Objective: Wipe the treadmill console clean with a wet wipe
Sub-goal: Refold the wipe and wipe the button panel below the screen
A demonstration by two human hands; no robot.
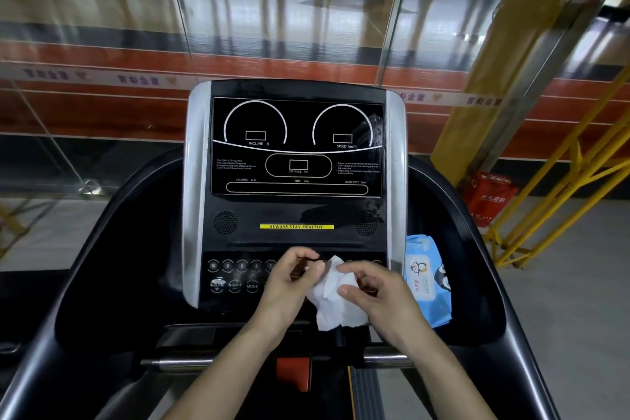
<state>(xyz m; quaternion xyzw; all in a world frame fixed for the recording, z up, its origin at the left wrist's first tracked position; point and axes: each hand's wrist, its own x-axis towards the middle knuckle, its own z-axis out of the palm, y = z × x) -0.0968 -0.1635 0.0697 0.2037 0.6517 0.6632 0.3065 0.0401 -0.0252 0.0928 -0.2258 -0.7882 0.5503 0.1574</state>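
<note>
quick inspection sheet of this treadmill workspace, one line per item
surface: black glossy treadmill console, display dark, smudges near its right edge
job's things: crumpled white wet wipe, held above the button row
clutter: blue wet-wipe pack resting right of the console
grippers: left hand and right hand both pinch the wipe
cables: nothing seen
surroundings: glass wall ahead, yellow steel frame and red bag at right

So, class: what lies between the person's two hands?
The white wipe, pinched by the left hand and right hand in the head view.
</note>
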